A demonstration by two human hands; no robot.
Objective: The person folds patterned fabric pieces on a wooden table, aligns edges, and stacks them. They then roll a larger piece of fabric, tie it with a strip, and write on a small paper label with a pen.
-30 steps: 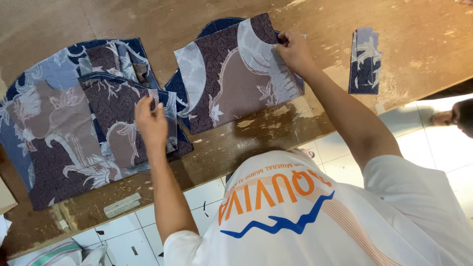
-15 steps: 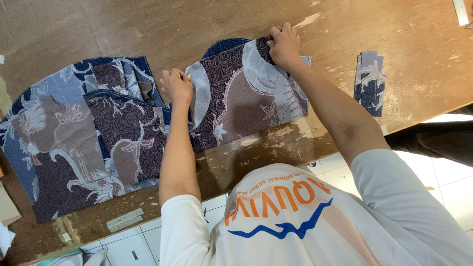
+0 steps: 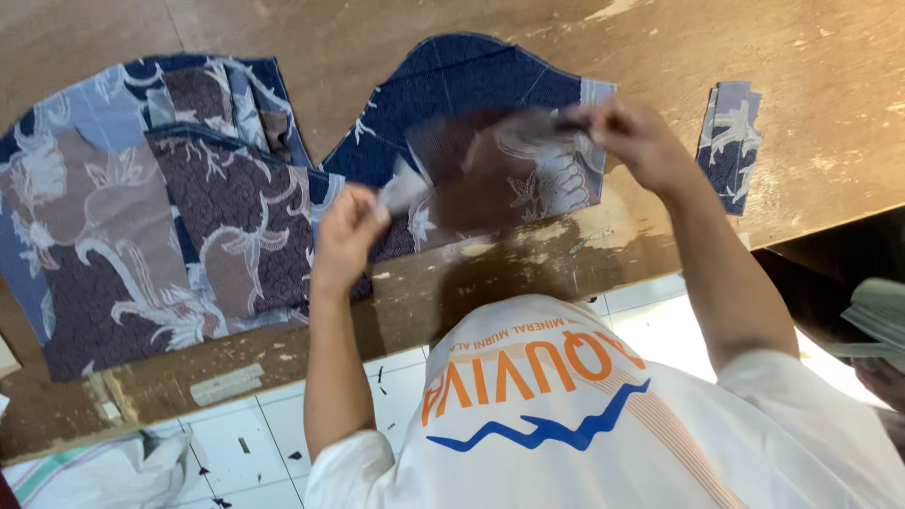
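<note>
1. one brown patterned fabric piece (image 3: 490,170), blurred, hangs lifted just above the worn wooden table (image 3: 811,104).
2. left hand (image 3: 347,236) pinches its lower corner; right hand (image 3: 633,141) pinches the upper edge.
3. navy curved panel (image 3: 452,85) lies beneath; stacked floral pieces (image 3: 160,217) lie to the left.

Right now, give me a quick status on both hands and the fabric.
Left hand and right hand each grip an edge of the patterned fabric piece, lifted and blurred. Dark blue cut piece beneath it. Nothing blocking.
</note>
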